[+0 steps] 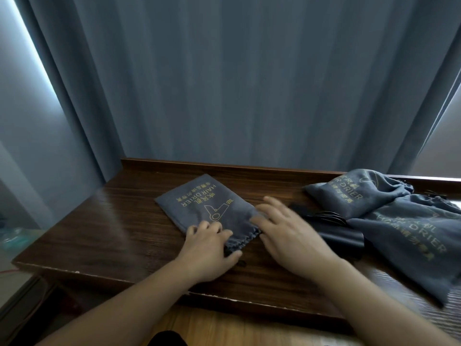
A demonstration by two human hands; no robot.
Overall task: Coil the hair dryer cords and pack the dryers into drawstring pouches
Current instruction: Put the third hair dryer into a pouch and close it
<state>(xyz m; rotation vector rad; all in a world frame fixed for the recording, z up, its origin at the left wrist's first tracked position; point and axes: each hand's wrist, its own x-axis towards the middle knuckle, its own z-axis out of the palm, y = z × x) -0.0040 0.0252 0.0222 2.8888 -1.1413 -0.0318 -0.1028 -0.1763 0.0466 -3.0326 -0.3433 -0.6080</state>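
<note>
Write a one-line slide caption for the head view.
Both hands, left hand and right hand, on a flat grey drawstring pouch on a wooden table, black hair dryer alongside.
</note>
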